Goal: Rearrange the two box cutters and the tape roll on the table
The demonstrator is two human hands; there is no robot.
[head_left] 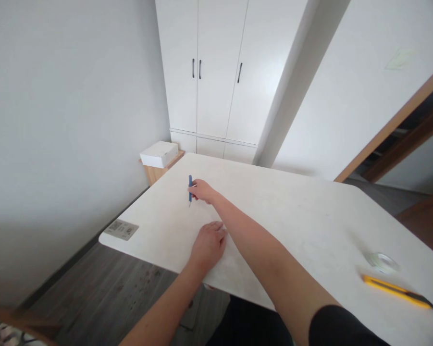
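My right hand (203, 191) reaches far across the white table (310, 216) and grips a blue pen (190, 188), held upright with its tip on or just above the tabletop. My left hand (209, 242) lies palm down on the table near the front edge, fingers together, pressing flat on the pale surface; whether a sheet lies under it I cannot tell.
A roll of clear tape (382, 262) and a yellow utility knife (396, 290) lie at the table's right end. A grey control panel (121, 229) sits at the left corner. A white box (159, 153) rests on a wooden stand beyond. White wardrobe doors (216, 72) stand behind.
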